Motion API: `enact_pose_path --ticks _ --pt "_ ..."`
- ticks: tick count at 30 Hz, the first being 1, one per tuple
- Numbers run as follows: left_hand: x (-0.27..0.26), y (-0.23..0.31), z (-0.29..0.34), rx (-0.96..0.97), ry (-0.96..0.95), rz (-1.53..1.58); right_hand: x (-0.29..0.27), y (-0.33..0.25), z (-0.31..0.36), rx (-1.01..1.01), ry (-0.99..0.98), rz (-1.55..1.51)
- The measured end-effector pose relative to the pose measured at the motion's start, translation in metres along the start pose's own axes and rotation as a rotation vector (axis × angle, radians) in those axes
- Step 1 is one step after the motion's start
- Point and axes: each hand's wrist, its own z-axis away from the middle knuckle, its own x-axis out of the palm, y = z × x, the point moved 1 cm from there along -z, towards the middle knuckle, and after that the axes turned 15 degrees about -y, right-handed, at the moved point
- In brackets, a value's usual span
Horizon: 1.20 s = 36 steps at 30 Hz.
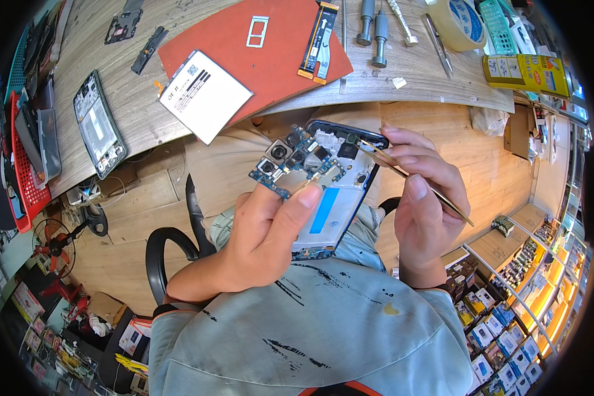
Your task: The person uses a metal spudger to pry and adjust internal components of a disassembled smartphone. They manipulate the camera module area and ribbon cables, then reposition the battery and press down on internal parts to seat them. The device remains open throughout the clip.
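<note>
Between its thumb and fingers, my left hand (261, 221) grips a phone circuit board (300, 157) with camera modules (280, 152) on it. Beneath lies an opened phone housing (353, 191), tilted over my lap, with a blue strip (325, 211) inside. What supports the housing is partly hidden behind the board and my fingers. My right hand (432, 191) is closed on gold-coloured tweezers (454, 208). Their tips point at the top end of the housing, by a dark square part (348, 151). Whether they touch it, I cannot tell. My right fingertips are at the housing's upper right corner.
The wooden table (297, 104) ahead bears a red mat (224, 39), a white battery-like pack (206, 96), a flex cable (319, 43), a SIM tray (257, 32) and another opened phone (99, 122). Screwdrivers (380, 39), tape (457, 23) and a yellow can (527, 74) stand right; a red basket (28, 165), left.
</note>
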Motion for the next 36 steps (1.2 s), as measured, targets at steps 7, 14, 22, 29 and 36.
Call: enact_pose_path --ticks 7,14,22,29,36 --pt "-0.001 -0.003 -0.002 0.05 0.001 -0.039 0.001 0.005 0.001 -0.087 0.027 0.023" --pt "-0.002 -0.002 -0.001 -0.029 -0.017 -0.048 0.004 -0.001 0.001 0.027 0.073 -0.082" --pt "0.008 -0.003 -0.002 0.008 0.009 0.022 0.003 0.001 0.001 0.054 0.092 -0.204" --pt "0.001 0.0 0.001 -0.061 -0.029 -0.073 0.002 -0.001 0.002 0.075 0.109 -0.257" --pt "0.001 0.003 0.0 -0.085 -0.034 -0.064 -0.003 0.002 0.005 0.099 0.084 -0.178"
